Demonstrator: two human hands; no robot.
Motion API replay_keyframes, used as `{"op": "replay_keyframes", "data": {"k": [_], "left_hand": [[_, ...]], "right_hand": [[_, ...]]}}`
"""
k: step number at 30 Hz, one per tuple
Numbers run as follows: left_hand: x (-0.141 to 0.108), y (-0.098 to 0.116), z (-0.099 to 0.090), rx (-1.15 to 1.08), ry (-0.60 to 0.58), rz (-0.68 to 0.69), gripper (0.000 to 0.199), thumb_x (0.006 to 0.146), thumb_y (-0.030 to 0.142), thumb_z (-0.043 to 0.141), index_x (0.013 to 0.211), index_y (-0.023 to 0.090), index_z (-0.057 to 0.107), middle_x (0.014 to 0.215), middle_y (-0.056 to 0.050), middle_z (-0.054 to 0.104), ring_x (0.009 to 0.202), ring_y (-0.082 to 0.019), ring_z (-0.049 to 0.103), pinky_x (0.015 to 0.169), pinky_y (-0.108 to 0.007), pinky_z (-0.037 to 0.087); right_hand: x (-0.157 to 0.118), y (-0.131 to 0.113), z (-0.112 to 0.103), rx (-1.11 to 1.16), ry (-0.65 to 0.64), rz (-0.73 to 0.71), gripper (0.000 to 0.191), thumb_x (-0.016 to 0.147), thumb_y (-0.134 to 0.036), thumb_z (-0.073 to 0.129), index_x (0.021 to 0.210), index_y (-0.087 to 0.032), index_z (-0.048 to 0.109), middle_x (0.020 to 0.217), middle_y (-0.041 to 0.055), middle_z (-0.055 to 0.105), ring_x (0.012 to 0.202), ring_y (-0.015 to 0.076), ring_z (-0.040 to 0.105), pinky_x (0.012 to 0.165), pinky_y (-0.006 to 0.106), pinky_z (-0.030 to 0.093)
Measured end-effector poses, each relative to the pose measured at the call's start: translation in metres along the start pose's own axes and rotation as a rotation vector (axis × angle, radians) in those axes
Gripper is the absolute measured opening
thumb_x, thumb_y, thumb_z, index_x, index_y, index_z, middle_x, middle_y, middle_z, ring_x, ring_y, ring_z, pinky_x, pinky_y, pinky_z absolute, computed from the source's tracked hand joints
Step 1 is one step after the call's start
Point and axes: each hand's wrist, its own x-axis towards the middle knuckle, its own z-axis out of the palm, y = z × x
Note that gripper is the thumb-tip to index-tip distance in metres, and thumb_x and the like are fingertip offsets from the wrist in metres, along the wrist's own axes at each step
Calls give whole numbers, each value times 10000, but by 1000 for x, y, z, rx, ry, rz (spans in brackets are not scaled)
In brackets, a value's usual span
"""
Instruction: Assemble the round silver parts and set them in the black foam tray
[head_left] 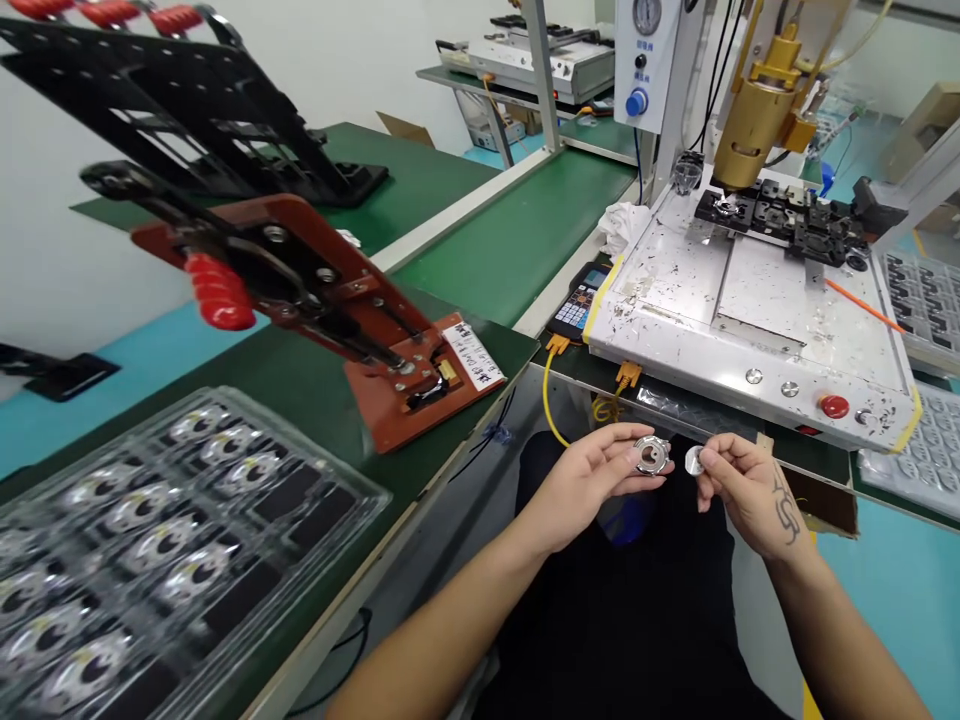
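Observation:
Between the thumb and fingers of my left hand (600,470) is a shiny round metal watch-case-like part (652,456) with an opening in its middle. My right hand (739,490) pinches a small flat silver disc (694,461) just to the right of that part, with a narrow gap between the two. Both hands are held over my lap, in front of the machine's front edge. On the left bench, a clear plastic tray (330,470) holds several similar shiny metal parts (199,570), and some of its pockets show only dark bottoms.
A brown toggle press fixture (360,310) with a red handle (219,292) stands on the left bench. Ahead right is a white machine (675,290) with a gold dispensing head (750,130) and a red button (834,406). A keypad controller (579,303) lies beside it.

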Motion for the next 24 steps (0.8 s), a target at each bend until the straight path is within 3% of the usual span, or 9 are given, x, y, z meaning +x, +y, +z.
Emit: {"op": "replay_keyframes", "data": {"k": [7,16,18,21,24], "left_hand": [[-9,6,3,22,-25,-10,506,923,429,855,1318,139,732,1245,-165,802,1214,-348,756,1027,-485,650],[-11,5,4,15,-12,13,454,915,376,864,1282,132,759,1159,-135,806,1088,-298,784,1008,-488,661],[-11,4,4,18,-11,20,428,926,356,852,1282,136,762,1164,-135,805,1088,-305,785,1017,-506,655],[-12,4,5,25,-20,29,406,938,340,838,1284,141,766,1181,-137,800,1106,-321,782,1024,-520,649],[-12,3,7,26,-30,31,408,941,342,833,1291,144,764,1212,-140,790,1117,-323,778,1025,-510,650]], "right_hand": [[-3,-14,7,36,-85,99,351,925,-485,847,843,-200,659,715,5,693,525,109,593,491,235,505],[0,-15,3,-189,-122,48,352,981,-525,769,875,-212,647,689,-15,630,532,106,506,515,251,372],[0,-19,7,-288,-103,-22,347,984,-523,761,855,-217,658,734,-1,624,614,130,525,567,269,400],[0,-25,15,-415,-102,-162,332,1000,-508,732,834,-226,676,957,54,670,845,193,596,737,315,483],[-1,-29,22,-455,-127,-197,306,1013,-501,709,861,-238,675,1134,77,680,1023,242,621,874,353,506]]}}
